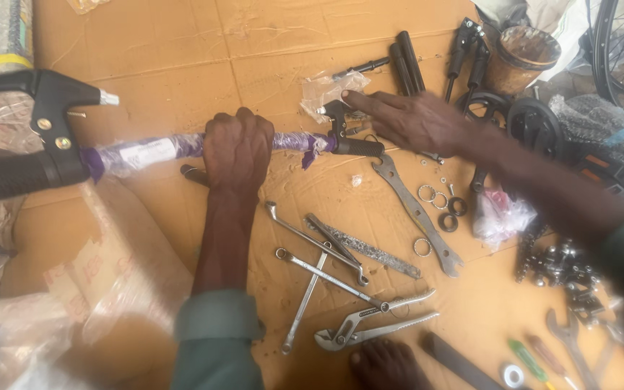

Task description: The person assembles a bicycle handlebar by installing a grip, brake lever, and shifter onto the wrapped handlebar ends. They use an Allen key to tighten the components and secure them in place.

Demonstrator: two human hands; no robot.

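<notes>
My left hand (237,149) is clenched around a bicycle handlebar (149,152) wrapped in purple plastic, which lies across a cardboard sheet (182,50). A black brake lever (55,115) and a black grip (5,177) sit on the bar's left end. My right hand (407,119) reaches in from the right, fingers spread over a second black brake lever clamp (341,130) at the bar's right end, index finger pointing left and touching it. A small clear plastic bag (321,92) lies just beyond.
Several spanners (319,271), a flat wrench (417,213), water-pump pliers (370,323), a file and small rings (438,202) lie below the bar. Black tubes (407,61), pedals, a bowl (521,58), nuts (565,271) and screwdrivers sit to the right. A bare foot (388,365) is at bottom.
</notes>
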